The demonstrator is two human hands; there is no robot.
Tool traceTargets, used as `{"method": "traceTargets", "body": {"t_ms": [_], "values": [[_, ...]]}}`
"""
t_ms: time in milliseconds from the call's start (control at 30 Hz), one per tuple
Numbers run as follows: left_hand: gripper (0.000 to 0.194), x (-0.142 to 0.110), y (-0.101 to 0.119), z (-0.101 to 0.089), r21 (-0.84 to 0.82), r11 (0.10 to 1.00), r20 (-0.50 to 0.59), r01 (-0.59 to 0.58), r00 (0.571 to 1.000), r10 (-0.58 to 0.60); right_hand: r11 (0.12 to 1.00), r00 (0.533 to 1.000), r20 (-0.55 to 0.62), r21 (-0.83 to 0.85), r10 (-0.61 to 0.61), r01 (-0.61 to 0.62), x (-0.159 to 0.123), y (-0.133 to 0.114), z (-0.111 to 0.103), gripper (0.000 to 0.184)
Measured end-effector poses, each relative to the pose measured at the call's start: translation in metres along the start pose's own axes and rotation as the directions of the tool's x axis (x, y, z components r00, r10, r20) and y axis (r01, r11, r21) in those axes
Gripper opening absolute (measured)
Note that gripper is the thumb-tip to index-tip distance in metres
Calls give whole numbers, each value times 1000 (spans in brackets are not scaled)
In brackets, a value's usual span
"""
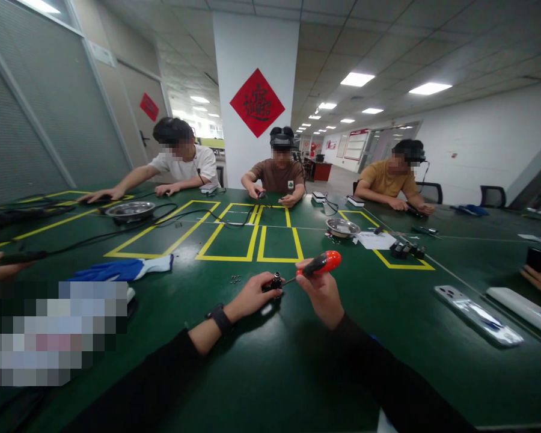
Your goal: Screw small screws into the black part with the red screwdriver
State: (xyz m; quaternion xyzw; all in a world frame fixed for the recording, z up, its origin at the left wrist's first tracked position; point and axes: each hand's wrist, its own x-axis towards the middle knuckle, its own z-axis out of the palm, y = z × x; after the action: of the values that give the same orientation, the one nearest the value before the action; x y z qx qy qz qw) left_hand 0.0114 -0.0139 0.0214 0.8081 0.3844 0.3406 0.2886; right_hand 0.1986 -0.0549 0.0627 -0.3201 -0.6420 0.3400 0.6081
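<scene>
My left hand (pixel 258 294) is closed on a small black part with a metal tip (pixel 276 280), held low over the green table (pixel 175 349). In my right hand (pixel 323 293) is a screwdriver (pixel 323 263) with a red and black handle. Its shaft points left and reaches the black part; whether the tip sits in a screw is too small to tell. Several tiny screw-like pieces (pixel 235 279) lie just left of my left hand.
Blue and white gloves (pixel 124 268) lie to the left. A metal bowl (pixel 342 227), several black parts (pixel 407 249) and a phone (pixel 478 314) are on the right. Another metal bowl (pixel 130 210) and cables are at far left. Several people sit around the table.
</scene>
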Motion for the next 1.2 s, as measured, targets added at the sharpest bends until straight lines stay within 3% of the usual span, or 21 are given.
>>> {"method": "traceTargets", "body": {"t_ms": [100,233,333,400,500,600,667,767,867,1200], "values": [[26,0,0,1,1,1000,-16,-20,1000,20,998,998,41,45,-46,45,-2,-3,1,20],[27,0,-2,2,-2,1000,-18,-28,999,27,970,986,164,231,39,-77,-6,2,5,20],[28,-1,-5,3,-15,1000,-10,-24,1000,24,974,992,126,227,0,-29,-9,7,9,17],[28,0,-6,3,-29,999,-2,-25,1000,25,987,996,73,158,-52,40,-11,8,9,17],[28,1,-9,5,-54,998,7,-24,1000,24,980,986,10,-105,-169,169,-11,4,6,11],[29,2,-10,5,-33,999,5,-30,1000,30,943,978,1,-265,-206,199,-10,1,3,10],[28,2,-10,5,0,999,3,-36,999,36,969,992,28,-209,-127,130,-10,1,4,10],[28,2,-10,5,21,999,4,-35,999,35,1000,997,71,9,-12,11,-11,3,9,11],[30,0,-9,5,21,999,-10,-35,999,35,986,998,63,168,10,-20,-12,5,12,23],[27,1,-11,6,19,999,-6,-36,999,36,989,997,60,142,38,-46,-16,5,11,31]]}}
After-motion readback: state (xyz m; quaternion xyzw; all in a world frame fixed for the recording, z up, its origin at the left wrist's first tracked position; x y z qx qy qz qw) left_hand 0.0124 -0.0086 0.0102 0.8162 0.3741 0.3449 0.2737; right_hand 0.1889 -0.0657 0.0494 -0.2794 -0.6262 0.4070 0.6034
